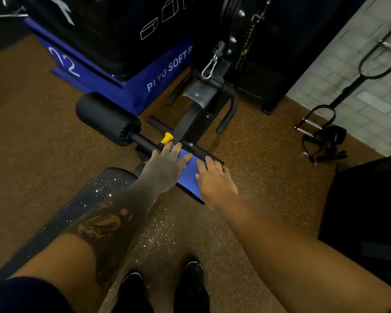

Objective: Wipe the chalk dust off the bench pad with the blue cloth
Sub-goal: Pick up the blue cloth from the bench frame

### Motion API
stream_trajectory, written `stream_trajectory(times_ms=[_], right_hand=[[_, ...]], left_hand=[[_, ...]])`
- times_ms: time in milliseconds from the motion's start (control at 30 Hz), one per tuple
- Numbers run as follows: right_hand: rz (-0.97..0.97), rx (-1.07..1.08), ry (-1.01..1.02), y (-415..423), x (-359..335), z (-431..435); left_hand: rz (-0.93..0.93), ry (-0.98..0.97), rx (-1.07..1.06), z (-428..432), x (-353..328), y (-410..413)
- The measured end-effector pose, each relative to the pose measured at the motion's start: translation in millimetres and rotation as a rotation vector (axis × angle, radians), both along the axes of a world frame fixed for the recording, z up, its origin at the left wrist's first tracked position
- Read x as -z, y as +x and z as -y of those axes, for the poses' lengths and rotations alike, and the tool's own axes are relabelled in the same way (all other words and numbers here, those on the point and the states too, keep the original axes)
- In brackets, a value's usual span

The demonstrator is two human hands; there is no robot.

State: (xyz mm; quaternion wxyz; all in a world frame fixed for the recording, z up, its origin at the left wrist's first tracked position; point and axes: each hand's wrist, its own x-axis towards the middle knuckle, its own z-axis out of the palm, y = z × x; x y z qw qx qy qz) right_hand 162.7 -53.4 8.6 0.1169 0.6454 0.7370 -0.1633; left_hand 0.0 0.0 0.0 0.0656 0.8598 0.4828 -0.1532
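The blue cloth (189, 175) lies spread flat over the far end of a bench part, near the frame's crossbar. My left hand (166, 166) rests flat on the cloth's left side with fingers spread. My right hand (215, 181) presses flat on its right side. The black bench pad (90, 199) runs from the lower left toward the cloth and is speckled with white chalk dust. My left forearm crosses over the pad and hides part of it.
A black foam roller (106, 119) and a yellow adjustment knob (166, 138) sit just beyond my left hand. A blue plyo soft box (131, 86) stands behind, with a cable machine (235, 41) to its right. Cable handles (323, 141) lie by the white brick wall. My shoes (163, 288) stand on speckled brown floor.
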Motion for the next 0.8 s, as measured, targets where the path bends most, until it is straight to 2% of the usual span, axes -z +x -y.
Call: stream_trajectory(times_ms=[167, 300, 367, 467, 533, 667, 800], right_hand=[[0.013, -0.010, 0.069, -2.0, 8.2, -6.6], [0.020, 0.011, 0.124, -5.2, 9.5, -9.2], [0.021, 0.020, 0.159, -6.2, 12.0, -8.5], [0.019, 0.024, 0.251, -7.3, 16.0, -6.5], [-0.006, 0.036, 0.274, -9.0, 16.5, -5.8], [-0.115, 0.033, 0.245, -9.5, 15.4, -6.7], [-0.211, 0.032, 0.225, -12.2, 14.3, -8.5]], left_hand=[[0.007, -0.016, -0.015, -2.3, 2.7, 0.7], [0.150, -0.035, -0.142, -3.9, 5.9, -2.0], [0.264, -0.087, -0.283, -4.6, 6.4, -3.2], [0.483, -0.169, -0.610, -3.4, 4.6, -3.5], [0.556, -0.140, -0.712, 0.8, 2.6, -1.9], [0.699, -0.050, -0.772, 5.1, 0.5, -0.2], [0.825, -0.044, -0.751, 8.5, -2.8, -4.9]])
